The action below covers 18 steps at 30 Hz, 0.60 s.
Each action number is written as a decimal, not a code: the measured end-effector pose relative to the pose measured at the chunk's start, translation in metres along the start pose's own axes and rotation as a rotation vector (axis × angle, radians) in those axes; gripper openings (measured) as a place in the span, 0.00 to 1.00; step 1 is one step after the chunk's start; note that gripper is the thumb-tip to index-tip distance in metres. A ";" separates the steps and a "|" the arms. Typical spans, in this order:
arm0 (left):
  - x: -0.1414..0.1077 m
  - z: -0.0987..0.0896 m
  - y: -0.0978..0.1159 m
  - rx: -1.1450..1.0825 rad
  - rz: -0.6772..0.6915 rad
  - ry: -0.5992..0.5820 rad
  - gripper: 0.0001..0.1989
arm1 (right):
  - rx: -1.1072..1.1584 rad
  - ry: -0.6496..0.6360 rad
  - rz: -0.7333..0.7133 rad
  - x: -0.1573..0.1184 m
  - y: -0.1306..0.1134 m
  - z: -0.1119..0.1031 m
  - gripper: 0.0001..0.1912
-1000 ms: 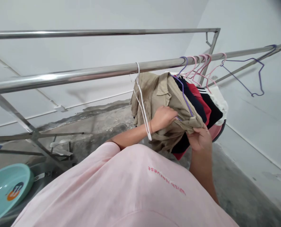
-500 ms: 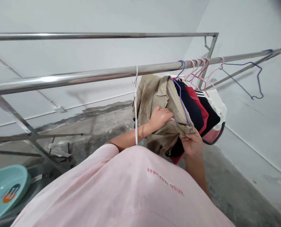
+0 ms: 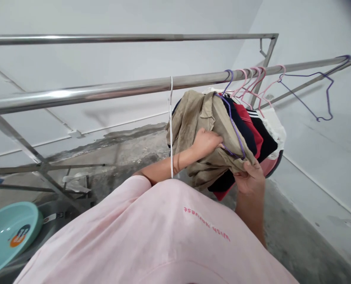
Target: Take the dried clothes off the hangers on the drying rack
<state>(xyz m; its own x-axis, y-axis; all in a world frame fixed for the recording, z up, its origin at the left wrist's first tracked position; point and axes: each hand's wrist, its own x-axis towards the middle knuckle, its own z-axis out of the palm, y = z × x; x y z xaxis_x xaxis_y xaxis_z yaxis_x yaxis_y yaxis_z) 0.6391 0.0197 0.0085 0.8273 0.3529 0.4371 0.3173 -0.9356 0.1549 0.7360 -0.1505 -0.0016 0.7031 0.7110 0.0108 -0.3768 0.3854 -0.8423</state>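
Observation:
A khaki collared shirt drapes over a purple hanger, whose hook sits on the front metal rail. My left hand is closed around the hanger's lower bar, in front of the shirt's opening. At the hanger's right corner, my right hand pinches the shirt's fabric between thumb and fingers. Part of the hanger lies hidden inside the shirt. An unloaded white hanger dangles from the rail left of the shirt, in front of my left forearm.
Behind the shirt hang navy, red, black and white garments on several pink hangers. Another purple hanger is at the rail's right end. A second rail runs behind. At lower left sits a turquoise basin.
My right hand has shifted slightly right, drawing the shirt's fabric outward past the hanger's corner. My left hand keeps its grip on the bar. The whole view has moved a little.

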 end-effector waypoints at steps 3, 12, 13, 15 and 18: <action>0.001 -0.006 0.001 0.005 0.045 -0.009 0.21 | 0.093 0.008 0.045 0.004 -0.009 0.006 0.20; -0.006 -0.009 -0.010 0.001 0.063 0.013 0.23 | 0.243 0.149 0.201 0.015 0.002 0.012 0.14; -0.006 -0.007 -0.010 0.002 0.058 0.029 0.23 | 0.228 0.120 0.176 0.015 0.003 0.011 0.14; -0.003 -0.002 -0.011 0.009 0.038 0.063 0.22 | 0.193 0.038 0.114 0.011 0.002 0.009 0.13; 0.001 0.006 -0.010 0.028 0.023 0.116 0.21 | 0.143 -0.022 0.070 0.005 -0.001 0.003 0.14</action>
<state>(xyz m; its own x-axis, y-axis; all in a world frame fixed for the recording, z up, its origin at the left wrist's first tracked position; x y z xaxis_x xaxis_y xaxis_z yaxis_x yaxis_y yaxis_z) 0.6393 0.0298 0.0020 0.7756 0.3260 0.5405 0.3127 -0.9423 0.1196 0.7379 -0.1453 0.0011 0.6592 0.7513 -0.0322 -0.5077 0.4131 -0.7561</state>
